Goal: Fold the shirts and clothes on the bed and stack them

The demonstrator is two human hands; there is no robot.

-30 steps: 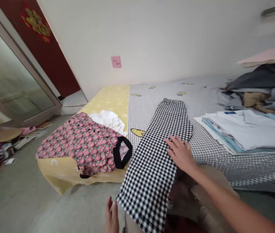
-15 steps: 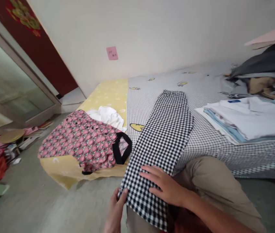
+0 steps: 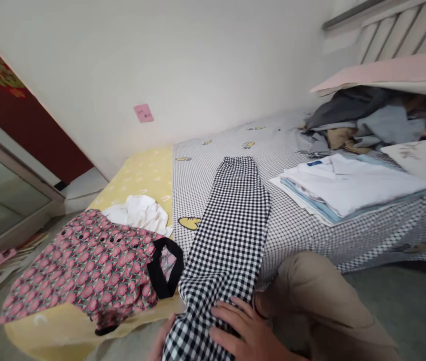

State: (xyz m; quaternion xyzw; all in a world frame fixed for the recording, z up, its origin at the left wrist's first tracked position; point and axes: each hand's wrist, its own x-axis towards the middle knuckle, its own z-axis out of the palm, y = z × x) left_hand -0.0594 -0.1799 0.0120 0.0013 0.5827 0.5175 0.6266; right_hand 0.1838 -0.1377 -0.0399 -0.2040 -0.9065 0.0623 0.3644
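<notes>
Black-and-white checked trousers (image 3: 230, 215), folded lengthwise, stretch from the bed over its front edge toward me. Their near end is bunched and bent into folds. At its left edge, my left hand (image 3: 162, 338) grips the cloth, with most of the fingers hidden behind it. My right hand (image 3: 245, 328) lies on top with its fingers spread over the checks. Left of the trousers lies a pink floral shirt (image 3: 96, 271) with a black collar. A crumpled white cloth (image 3: 140, 213) sits behind that shirt.
A stack of folded shirts (image 3: 352, 185), white on top, lies at the right of the bed. Behind it are piled dark and grey clothes (image 3: 371, 120) under a pink folded item (image 3: 389, 72). My bent knee (image 3: 310, 286) touches the bed's front.
The view has swung right and the scene sits lower. Both hands have come nearer to me, and the trousers' near end has bunched up. The shirt and stack look unmoved.
</notes>
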